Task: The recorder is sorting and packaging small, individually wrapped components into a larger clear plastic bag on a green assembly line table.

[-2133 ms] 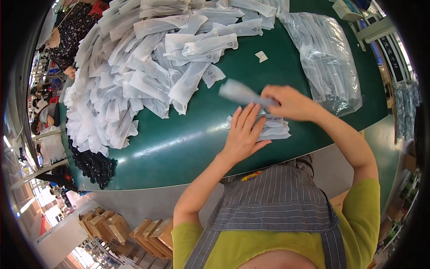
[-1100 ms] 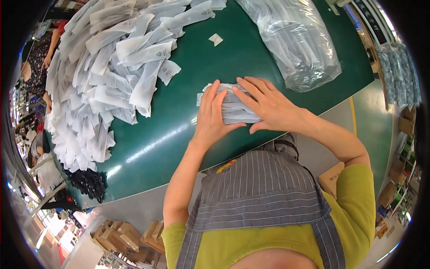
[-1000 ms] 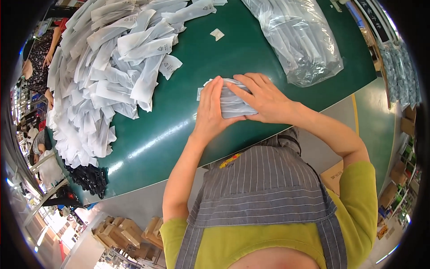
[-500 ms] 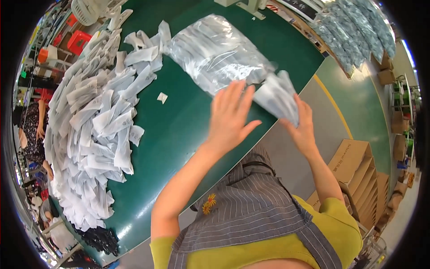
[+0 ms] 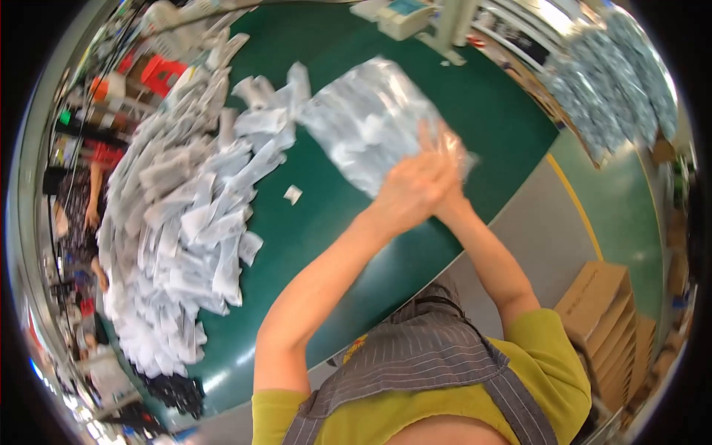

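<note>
A large clear plastic bag (image 5: 363, 111) filled with frosted white packets lies on the green table in front of me. Both my hands are at its right end, close together. My left hand (image 5: 415, 189) is closed, fingers curled over the edge of the bag's plastic. Partly behind it, my right hand (image 5: 454, 194) reaches to the same end, and skin-coloured fingers show blurred through or against the shiny plastic. Whether that hand holds anything is hidden. To the left spreads a long heap of similar frosted packets (image 5: 193, 215), some reaching up to the bag's left corner.
A small white scrap (image 5: 293, 194) lies on the green table (image 5: 326, 245). Black items (image 5: 174, 393) sit at its near-left end, a pale device (image 5: 404, 18) at the far side. Cardboard boxes (image 5: 593, 297) stand right, and blue-grey bagged goods (image 5: 615, 89) far right. Another person (image 5: 81, 215) is at left.
My right hand has moved left to the bag's end, and the bundle of packets it held apart is no longer seen separately. My left hand has moved right and curled. The view has shifted.
</note>
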Motion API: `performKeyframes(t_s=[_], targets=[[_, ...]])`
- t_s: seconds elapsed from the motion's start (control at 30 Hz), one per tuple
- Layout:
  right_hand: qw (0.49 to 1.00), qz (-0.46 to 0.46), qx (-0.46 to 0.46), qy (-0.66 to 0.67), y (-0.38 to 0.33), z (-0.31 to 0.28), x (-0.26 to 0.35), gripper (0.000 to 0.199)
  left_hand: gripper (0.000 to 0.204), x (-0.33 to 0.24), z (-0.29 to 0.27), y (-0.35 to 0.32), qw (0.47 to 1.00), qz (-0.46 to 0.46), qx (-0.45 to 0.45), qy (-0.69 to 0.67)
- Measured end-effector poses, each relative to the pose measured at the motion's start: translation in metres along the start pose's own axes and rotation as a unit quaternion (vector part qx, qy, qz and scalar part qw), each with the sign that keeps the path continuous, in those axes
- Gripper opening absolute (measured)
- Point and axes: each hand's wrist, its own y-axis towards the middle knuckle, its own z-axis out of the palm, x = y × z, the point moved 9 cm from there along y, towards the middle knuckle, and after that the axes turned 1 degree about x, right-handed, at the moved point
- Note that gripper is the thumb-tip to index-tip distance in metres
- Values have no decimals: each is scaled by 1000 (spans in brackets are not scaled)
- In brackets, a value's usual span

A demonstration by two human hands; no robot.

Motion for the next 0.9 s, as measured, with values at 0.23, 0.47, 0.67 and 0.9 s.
performKeyframes(t_s=[0.23,0.47,0.67,0.9], targets=[[996,3,14,-93,0,10,-31,66,12,-6,1,-21,997,-17,-69,-5],[994,-40,-38,-95,5,-3,-4,57,21,16,-35,-77,992,-98,-51,-57],[985,-2,111,135,-29,-76,44,29,55,152,-222,-269,884,-311,10,348],[826,-280,144,468,35,-168,237,16,46,168,-232,-323,842,-367,-45,393]])
